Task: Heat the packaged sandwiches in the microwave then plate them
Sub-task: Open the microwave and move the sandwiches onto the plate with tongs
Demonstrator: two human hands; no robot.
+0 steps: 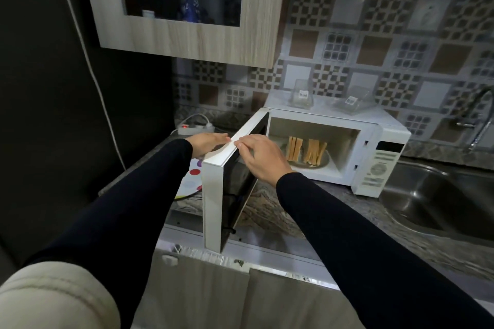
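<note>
- The microwave (331,147) stands on the counter (280,211) with its door (213,195) swung wide towards the person.
- Inside the microwave, two sandwiches (306,153) stand on edge on the turntable (319,163), out of their wrapping.
- On top of the microwave lie two clear packs (300,95), which look empty; so the unpacking and loading appear done.
- The left hand (207,144) rests on the outer face of the door near its top edge, fingers straight and flat against it, gripping nothing.
- The right hand (263,159) lies over the door's top edge from the inner side, fingers gently bent with the tips on the edge; it touches rather than clamps, and holds nothing else.
- With both hands on the door, my judgement is that the step in hand is either shutting it to start heating or having just opened it after heating; one picture cannot settle which.
- The sandwiches show no browning or steam, so whether they are heated cannot be told.
- Left of the microwave, partly hidden behind the door, a spotted plate (193,176) waits on the counter, with nothing seen on its visible part; plating is clearly not yet done.
- Right of the microwave are the sink (438,203) and tap (478,120); above and left of it hangs a cupboard (187,40).
- What certainly remains: lifting both sandwiches out and setting them on the plate.
</note>
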